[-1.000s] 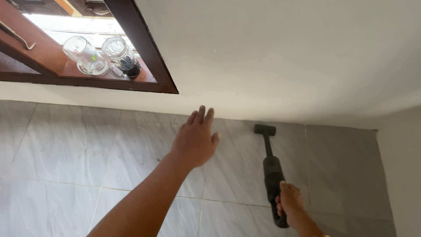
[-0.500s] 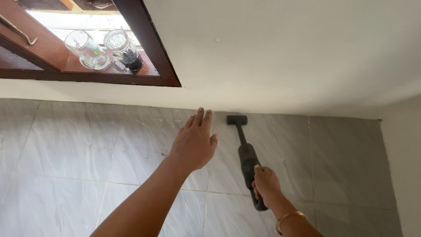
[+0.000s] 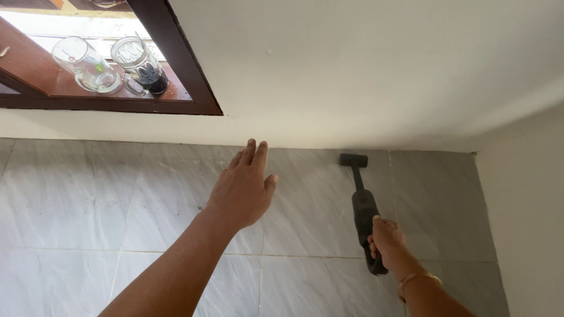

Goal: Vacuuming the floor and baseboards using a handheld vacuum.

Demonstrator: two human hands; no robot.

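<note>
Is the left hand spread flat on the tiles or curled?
Spread. The left hand lies open against the grey wall tiles, fingers extended upward and close together, thumb out to the side, holding nothing. Whether the palm presses fully cannot be told.

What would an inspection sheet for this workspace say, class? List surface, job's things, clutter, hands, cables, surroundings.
Surface: grey tiled wall, white plaster above.
Job's things: black rubber mallet, head against the top tile edge.
Clutter: two glass mugs on the wooden window ledge.
Hands: left hand flat on the tile, fingers spread; right hand gripping the mallet handle, a bangle on that wrist.
Cables: nothing seen.
Surroundings: a white side wall at the right corner.
</note>
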